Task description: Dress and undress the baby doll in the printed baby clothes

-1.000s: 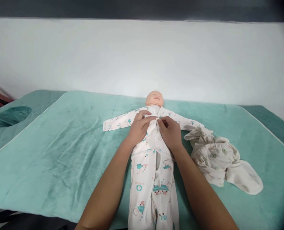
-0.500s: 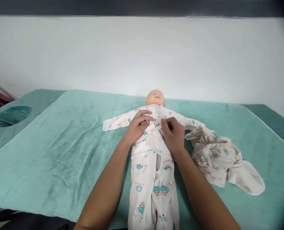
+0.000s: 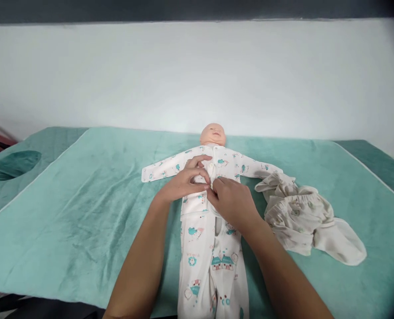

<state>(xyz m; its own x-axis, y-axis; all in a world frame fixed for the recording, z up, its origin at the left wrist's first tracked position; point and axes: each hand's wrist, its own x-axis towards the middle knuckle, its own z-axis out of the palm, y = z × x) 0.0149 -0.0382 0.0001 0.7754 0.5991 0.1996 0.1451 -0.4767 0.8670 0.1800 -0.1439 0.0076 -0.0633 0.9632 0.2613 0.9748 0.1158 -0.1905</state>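
Note:
A baby doll (image 3: 213,134) lies on its back, arms spread, in a white printed jacket (image 3: 228,160) and matching trousers (image 3: 193,248). My left hand (image 3: 185,180) rests over the jacket's chest, with thumb and forefinger pinched at the front edge and the other fingers raised. Against it, my right hand (image 3: 232,199) is curled, its fingertips closed on the same front edge of the jacket. Both sets of fingertips meet at mid-chest and hide the bit of cloth or fastener between them. Above them the jacket front lies together up to the neck.
A crumpled heap of off-white baby clothes (image 3: 299,217) lies to the right, touching the doll's sleeve end. Teal sheet (image 3: 83,212) covers the bed, with a hole (image 3: 12,165) at the left. A white wall (image 3: 197,75) stands behind the head.
The jacket's front edges have come together at the upper chest. My right hand has moved down and left to meet my left fingertips, and my left thumb has moved lower.

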